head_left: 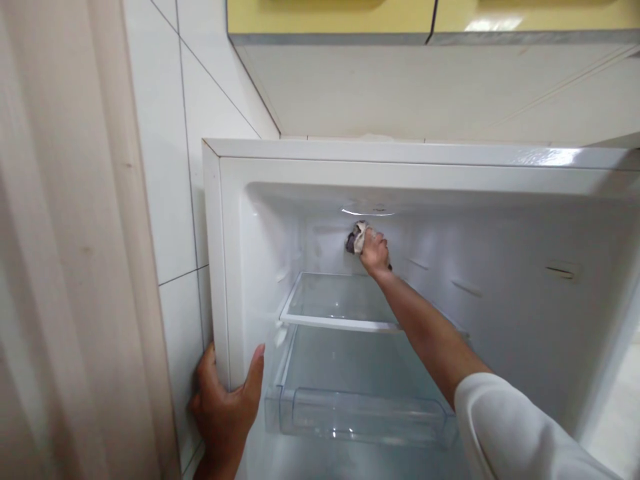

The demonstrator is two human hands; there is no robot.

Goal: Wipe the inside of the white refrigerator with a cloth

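Note:
An open white fridge (223,220) fills the view, its inside bare. My right hand (375,253) reaches deep in and is closed on a crumpled cloth (356,237), pressing it against the back wall just under the ceiling light. My left hand (225,403) grips the fridge's left front edge, thumb on the inner face and fingers wrapped round the outside. A glass shelf (340,303) lies below my right hand.
A clear plastic drawer (360,417) sits under the shelf. White wall tiles (165,167) stand left of the fridge, with a pale curtain (60,267) at the far left. Yellow wall cabinets (330,17) hang above the fridge top.

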